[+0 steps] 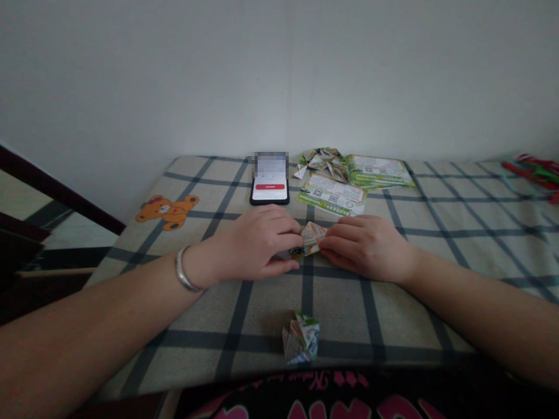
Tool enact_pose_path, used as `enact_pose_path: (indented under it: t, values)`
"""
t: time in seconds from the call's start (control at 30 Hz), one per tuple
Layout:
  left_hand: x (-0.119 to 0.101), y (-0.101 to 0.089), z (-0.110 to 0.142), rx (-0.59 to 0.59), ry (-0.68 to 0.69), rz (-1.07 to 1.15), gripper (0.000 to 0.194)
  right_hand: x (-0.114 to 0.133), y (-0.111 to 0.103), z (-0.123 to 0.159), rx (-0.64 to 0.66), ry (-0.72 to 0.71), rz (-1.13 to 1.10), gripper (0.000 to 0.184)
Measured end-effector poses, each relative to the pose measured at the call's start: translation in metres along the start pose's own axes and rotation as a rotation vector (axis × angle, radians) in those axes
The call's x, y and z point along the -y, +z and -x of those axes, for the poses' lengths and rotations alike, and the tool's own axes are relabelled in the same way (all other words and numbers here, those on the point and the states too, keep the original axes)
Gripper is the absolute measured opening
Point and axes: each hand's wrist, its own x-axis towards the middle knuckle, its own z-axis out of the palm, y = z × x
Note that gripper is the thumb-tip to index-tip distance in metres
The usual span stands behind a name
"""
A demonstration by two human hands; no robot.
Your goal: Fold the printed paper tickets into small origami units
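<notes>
A small folded piece of printed paper (309, 238) lies on the checked cloth (437, 256) between my two hands. My left hand (251, 244), with a silver bangle on its wrist, pinches the paper's left side with curled fingers. My right hand (367, 247) presses on the paper's right end, fingers closed together. Both hands rest on the cloth. Near the front edge stands a finished folded paper shape (301, 337), apart from both hands.
A phone (269, 178) with a lit screen lies beyond my hands. Green printed leaflets (334, 195) and a heap of folded paper pieces (323, 160) sit at the back by the wall. Red and green objects (535, 169) lie far right. An orange bear print (168, 210) marks the cloth's left.
</notes>
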Motion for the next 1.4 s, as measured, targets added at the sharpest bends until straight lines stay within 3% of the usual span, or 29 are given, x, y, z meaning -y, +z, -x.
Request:
enact_pose_path:
  t: [0.23,0.63,1.07,1.23,1.4]
  values:
    - [-0.003,0.002,-0.001,-0.014,-0.019,-0.021,0.023,0.000,0.002,-0.001,0.096,0.085,-0.036,0.026]
    - [-0.010,0.004,-0.003,-0.053,-0.079,-0.146,0.017,-0.004,0.002,0.002,0.145,0.236,-0.253,0.022]
    - [-0.009,0.005,-0.001,-0.007,-0.206,-0.126,0.026,-0.005,0.006,-0.002,0.161,0.232,-0.297,0.024]
    - [-0.010,0.006,-0.001,0.002,-0.217,-0.137,0.026,-0.004,0.006,-0.001,0.093,0.297,-0.351,0.022]
    - [-0.012,0.006,-0.002,0.011,-0.251,-0.108,0.026,-0.004,0.006,-0.002,0.183,0.260,-0.300,0.025]
